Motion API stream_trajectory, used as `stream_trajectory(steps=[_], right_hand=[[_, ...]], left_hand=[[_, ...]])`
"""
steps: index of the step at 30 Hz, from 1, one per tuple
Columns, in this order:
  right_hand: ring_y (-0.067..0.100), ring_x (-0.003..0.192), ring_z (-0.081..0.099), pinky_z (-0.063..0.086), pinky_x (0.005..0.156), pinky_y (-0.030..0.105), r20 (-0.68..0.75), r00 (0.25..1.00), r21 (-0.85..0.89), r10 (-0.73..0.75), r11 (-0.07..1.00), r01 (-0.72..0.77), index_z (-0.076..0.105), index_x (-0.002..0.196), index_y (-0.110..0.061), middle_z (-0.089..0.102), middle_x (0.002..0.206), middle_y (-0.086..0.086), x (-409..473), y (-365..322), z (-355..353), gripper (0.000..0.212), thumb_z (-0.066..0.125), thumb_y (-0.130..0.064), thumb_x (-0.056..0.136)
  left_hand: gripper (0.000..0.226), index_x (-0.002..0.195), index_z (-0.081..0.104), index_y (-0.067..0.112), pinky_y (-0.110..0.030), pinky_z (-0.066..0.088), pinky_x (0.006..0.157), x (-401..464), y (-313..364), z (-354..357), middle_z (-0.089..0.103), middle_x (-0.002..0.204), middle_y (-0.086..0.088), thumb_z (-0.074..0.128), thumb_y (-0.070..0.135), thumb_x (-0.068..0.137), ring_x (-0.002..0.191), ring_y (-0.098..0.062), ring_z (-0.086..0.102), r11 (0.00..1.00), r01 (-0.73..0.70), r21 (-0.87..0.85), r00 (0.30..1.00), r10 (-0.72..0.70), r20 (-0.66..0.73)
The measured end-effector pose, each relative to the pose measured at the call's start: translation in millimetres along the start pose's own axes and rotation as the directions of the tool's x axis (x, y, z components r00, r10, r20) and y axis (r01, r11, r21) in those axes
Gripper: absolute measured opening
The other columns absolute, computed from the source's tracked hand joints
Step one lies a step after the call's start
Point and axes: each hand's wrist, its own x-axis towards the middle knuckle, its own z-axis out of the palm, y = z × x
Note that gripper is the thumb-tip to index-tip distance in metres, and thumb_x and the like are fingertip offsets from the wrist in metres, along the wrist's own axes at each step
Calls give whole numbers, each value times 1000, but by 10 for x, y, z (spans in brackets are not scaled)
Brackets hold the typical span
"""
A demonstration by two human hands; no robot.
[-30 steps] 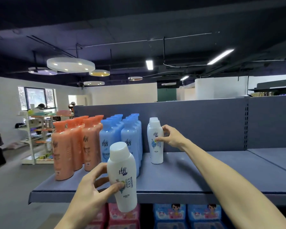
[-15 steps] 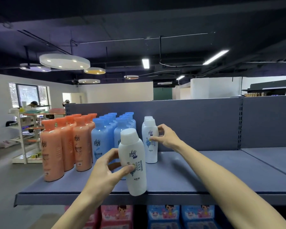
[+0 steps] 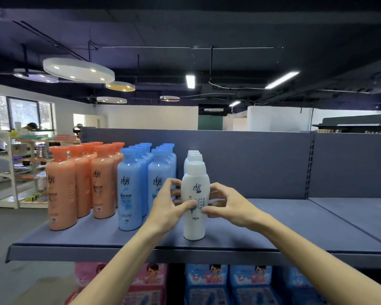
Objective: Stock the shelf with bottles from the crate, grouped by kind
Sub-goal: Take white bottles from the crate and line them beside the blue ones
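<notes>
- Our left hand [image 3: 170,208] curls round the front white bottle [image 3: 194,201] from its left side, thumb across the label and fingers reaching behind.
- Our right hand [image 3: 225,204] pinches the same bottle from the right, thumb tip on the label just beside the left thumb, fingers bent round the far side.
- We see the front white bottle upright on the grey shelf [image 3: 273,230], near its front edge, with its base touching the board.
- Directly behind it stands a row of white bottles [image 3: 192,155], of which we see only the caps and shoulders.
- Left of the white row we see the blue bottles [image 3: 130,190] in two files running back toward the rear panel.
- Further left stand the orange bottles [image 3: 61,188], also in files, at the left end of the shelf.
- Right of the white row the shelf shows bare board up to the slotted upright [image 3: 310,166].
- Below the shelf edge we see pink packs [image 3: 149,280] on the left and blue packs [image 3: 249,280] on the right.
- We cannot find the crate in this view.
</notes>
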Motion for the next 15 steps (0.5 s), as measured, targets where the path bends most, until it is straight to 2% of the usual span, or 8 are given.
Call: stream_trajectory(steps=[2, 6, 10, 13, 15], right_hand=[[17, 100, 73, 61, 86, 43, -75, 997, -20, 2, 1000, -3, 58, 120, -21, 69, 118, -4, 0, 59, 12, 44, 82, -17, 83], [15, 101, 72, 62, 83, 41, -101, 995, 7, 14, 1000, -13, 53, 120, -20, 66, 119, -6, 36, 136, 29, 48, 82, -16, 82], [14, 104, 71, 62, 85, 41, -107, 994, 2, 27, 1000, -27, 51, 120, -20, 66, 122, -2, 158, 194, 42, 47, 80, -15, 84], [17, 105, 71, 61, 87, 46, -104, 994, 3, 46, 999, -46, 49, 119, -19, 67, 122, 1, 285, 253, 20, 47, 81, -14, 84], [17, 106, 71, 60, 88, 48, -103, 993, -6, 55, 998, -56, 49, 118, -20, 67, 123, 2, 374, 290, 4, 48, 81, -15, 83]], left_hand=[[41, 105, 48, 20, -31, 58, 82, 40, 4, 68, 72, 102, -4, 78, 8, 79, 88, -15, 73, 1000, -11, 2, 1000, 11, 12], [41, 107, 47, 20, -26, 57, 78, 108, -28, 148, 70, 103, 1, 77, 12, 81, 89, -13, 71, 996, -50, 69, 999, 50, 13], [39, 111, 54, 18, -10, 52, 71, 184, -82, 195, 70, 102, 6, 78, 10, 80, 90, -7, 70, 996, -49, 81, 997, 54, -60], [42, 120, 59, 17, -5, 50, 74, 241, -125, 219, 68, 106, 6, 71, 2, 82, 98, -10, 68, 993, -52, 105, 991, 64, -115], [46, 125, 59, 19, -8, 49, 80, 265, -135, 229, 67, 108, 8, 66, -1, 84, 100, -10, 67, 989, -51, 139, 990, 68, -123]])
